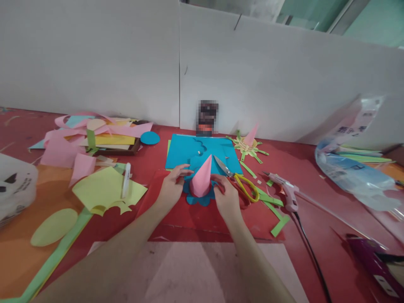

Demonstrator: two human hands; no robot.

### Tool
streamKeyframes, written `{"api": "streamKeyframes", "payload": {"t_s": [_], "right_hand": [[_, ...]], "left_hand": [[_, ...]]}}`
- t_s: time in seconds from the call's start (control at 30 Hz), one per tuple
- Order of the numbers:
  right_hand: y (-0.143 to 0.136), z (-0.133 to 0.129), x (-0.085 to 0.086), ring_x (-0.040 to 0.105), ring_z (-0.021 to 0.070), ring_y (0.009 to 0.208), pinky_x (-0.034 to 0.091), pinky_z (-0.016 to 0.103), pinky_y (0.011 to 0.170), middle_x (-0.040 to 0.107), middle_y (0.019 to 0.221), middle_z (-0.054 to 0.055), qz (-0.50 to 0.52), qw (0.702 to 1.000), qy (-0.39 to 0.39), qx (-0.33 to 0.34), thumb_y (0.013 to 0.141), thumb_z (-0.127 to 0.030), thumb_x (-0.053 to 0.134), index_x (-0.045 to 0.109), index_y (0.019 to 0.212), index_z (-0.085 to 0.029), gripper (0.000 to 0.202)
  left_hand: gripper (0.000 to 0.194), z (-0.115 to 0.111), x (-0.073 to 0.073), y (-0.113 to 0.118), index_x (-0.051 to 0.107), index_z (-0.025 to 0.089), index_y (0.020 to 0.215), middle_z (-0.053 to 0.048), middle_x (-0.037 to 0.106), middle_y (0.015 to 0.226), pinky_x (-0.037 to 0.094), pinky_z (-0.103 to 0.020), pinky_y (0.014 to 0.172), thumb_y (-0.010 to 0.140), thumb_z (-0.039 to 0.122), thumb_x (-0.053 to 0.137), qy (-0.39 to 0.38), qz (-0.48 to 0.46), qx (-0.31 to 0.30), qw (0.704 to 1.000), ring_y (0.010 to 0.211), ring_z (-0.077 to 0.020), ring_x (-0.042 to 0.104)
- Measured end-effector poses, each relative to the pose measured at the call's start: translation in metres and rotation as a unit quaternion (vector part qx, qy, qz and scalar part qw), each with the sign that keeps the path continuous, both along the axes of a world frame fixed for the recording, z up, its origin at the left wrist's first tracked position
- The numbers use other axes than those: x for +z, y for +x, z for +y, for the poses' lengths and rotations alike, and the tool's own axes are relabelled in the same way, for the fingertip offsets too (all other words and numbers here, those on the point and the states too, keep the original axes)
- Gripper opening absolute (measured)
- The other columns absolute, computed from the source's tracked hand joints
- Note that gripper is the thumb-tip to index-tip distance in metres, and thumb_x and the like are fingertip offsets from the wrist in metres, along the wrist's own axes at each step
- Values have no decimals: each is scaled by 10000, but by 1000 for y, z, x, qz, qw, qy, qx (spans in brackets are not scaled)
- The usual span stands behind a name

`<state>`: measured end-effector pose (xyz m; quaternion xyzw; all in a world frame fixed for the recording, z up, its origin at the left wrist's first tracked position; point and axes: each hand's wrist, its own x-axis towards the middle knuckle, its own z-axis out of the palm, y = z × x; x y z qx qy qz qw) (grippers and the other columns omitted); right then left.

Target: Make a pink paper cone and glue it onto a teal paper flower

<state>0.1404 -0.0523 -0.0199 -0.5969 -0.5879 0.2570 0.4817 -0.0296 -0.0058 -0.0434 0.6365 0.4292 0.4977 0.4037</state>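
Observation:
A pink paper cone stands point up on a blue paper flower with rounded petals. My left hand is at the flower's left edge, its fingers curled onto a petal. On the opposite edge, my right hand has thumb and fingers closed about a petal. The undersides of both grips are hidden. Scissors with yellow handles lie just beyond my right hand, blades pointing toward the blue paper sheets. A finished-looking yellow and green paper flower with a pink cone rests farther back.
To the right are a pink glue gun with a black cord, green paper strips, a plastic bag and a purple tool. Leftward lie pale yellow paper, a white marker and heaped pink scraps.

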Motion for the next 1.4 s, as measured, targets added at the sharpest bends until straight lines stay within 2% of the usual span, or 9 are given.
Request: {"api": "streamKeyframes", "payload": {"t_s": [0.17,0.3,0.4,0.5,0.67,0.87,1.07,1.2,1.4], "right_hand": [[4,2,-4,582,208,992,460,368,866,637,1043,62,3,1000,13,-3,696,-107,399,590,1014,-193,381],[5,4,-8,588,195,990,464,360,865,641,1042,53,9,1000,25,6,661,-68,360,587,1014,-200,440],[3,4,-7,601,192,952,470,354,845,654,998,46,7,1000,22,15,656,-61,347,593,988,-201,437],[3,4,-6,610,194,904,475,342,811,663,954,41,-4,1000,16,13,655,-63,344,610,954,-202,424],[4,2,-4,602,197,853,466,325,756,653,939,46,-19,1000,10,4,676,-75,345,619,947,-196,404],[4,1,-1,580,200,829,456,334,737,642,918,56,-27,999,18,-25,666,-69,349,620,913,-191,387],[7,3,-3,577,196,872,461,339,763,630,953,63,-1,998,49,-40,671,-62,339,605,916,-186,382],[7,3,-3,578,190,879,460,326,758,624,966,61,9,998,37,-41,680,-61,336,598,937,-186,388],[3,2,-4,575,187,862,444,316,755,617,974,58,-14,1000,22,-16,670,-47,337,604,949,-191,413]], "left_hand": [[341,-10,15,4,468,204,1159,-69,615,1078,456,-360,883,826,253,417,22,51,17,998,1006,-178,575],[535,-21,26,8,399,226,1255,-88,514,1238,405,-395,944,761,366,554,78,158,-9,984,1134,-231,487],[653,-22,26,10,357,249,1297,-82,426,1332,372,-417,976,713,401,606,98,239,-37,965,1216,-262,398],[654,-20,22,11,326,241,1323,-83,395,1358,366,-406,985,733,354,584,108,264,-53,957,1231,-259,379],[639,-21,21,12,285,238,1349,-82,414,1348,405,-369,953,754,212,516,85,234,-69,966,1195,-238,430],[672,-22,20,12,251,224,1368,-97,401,1359,379,-390,986,743,170,494,66,193,-96,974,1221,-239,409],[657,-21,19,9,302,207,1340,-95,371,1380,332,-396,1027,715,138,495,61,174,-86,979,1254,-237,366],[630,-19,18,7,365,188,1299,-76,382,1371,280,-400,1064,686,61,438,62,144,-71,985,1270,-223,338],[629,-11,15,5,447,180,1201,-64,462,1304,274,-396,1073,607,-5,352,44,33,-46,997,1222,-183,407]]}}
